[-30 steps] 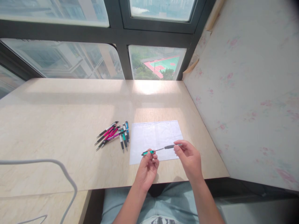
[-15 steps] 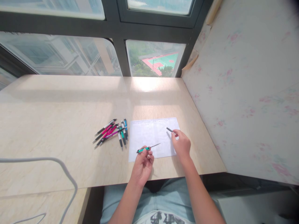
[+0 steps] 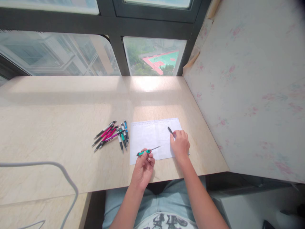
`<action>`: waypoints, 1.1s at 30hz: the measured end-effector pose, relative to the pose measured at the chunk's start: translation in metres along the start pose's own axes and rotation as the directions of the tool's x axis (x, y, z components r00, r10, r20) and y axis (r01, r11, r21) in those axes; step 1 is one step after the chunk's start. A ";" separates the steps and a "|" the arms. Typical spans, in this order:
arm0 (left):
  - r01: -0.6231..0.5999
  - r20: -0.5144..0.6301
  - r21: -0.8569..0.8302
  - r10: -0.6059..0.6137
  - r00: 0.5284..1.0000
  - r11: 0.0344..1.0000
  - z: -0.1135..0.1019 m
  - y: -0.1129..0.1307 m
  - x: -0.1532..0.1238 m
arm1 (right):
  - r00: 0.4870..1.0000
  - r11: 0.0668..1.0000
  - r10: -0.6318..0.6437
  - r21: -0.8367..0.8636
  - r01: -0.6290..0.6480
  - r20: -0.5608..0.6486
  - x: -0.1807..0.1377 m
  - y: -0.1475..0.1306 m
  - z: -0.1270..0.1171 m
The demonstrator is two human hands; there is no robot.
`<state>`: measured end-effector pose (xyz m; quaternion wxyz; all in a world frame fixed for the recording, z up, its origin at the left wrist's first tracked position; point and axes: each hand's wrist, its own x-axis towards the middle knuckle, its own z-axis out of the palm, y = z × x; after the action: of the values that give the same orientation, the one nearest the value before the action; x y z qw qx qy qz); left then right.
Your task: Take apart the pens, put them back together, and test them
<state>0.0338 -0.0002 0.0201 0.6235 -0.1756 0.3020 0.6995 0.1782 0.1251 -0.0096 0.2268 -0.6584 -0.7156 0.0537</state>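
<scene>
My left hand (image 3: 144, 165) pinches the teal rear half of a pen (image 3: 144, 152), whose thin refill sticks out to the right over a white sheet of paper (image 3: 152, 138). On the right part of that sheet, my right hand (image 3: 179, 144) is closed on the pen's dark front barrel (image 3: 170, 130), its tip pointing up and left. The two pen parts are apart. A heap of several pens (image 3: 111, 135) in pink, teal, blue and black lies just left of the sheet.
The beige desk (image 3: 59, 121) runs under a window (image 3: 152, 57), with a flowered wall (image 3: 250, 95) at its right end. A grey cable (image 3: 59, 170) loops over the near left part. The desk's front edge is at my lap.
The pen was whole between both hands a second ago. My right hand has pulled the dark front barrel off and carried it up and right onto the paper; the left hand keeps the teal half.
</scene>
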 end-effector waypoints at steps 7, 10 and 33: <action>-0.011 -0.007 0.026 0.011 1.000 1.000 0.000 0.000 -0.001 | 1.000 1.000 0.006 -0.019 -0.005 0.030 0.000 -0.001 0.000; -0.012 -0.003 0.037 0.012 1.000 0.999 0.000 -0.001 -0.001 | 1.000 1.000 0.003 -0.022 -0.002 0.022 0.000 -0.001 0.000; -0.014 -0.024 0.062 0.015 1.000 0.998 0.001 0.000 -0.003 | 1.000 1.000 -0.008 0.026 0.009 -0.027 -0.001 -0.007 -0.001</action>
<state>0.0345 -0.0015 0.0227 0.6196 -0.1627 0.3324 0.6922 0.1724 0.1229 -0.0064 0.2453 -0.6530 -0.7146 0.0533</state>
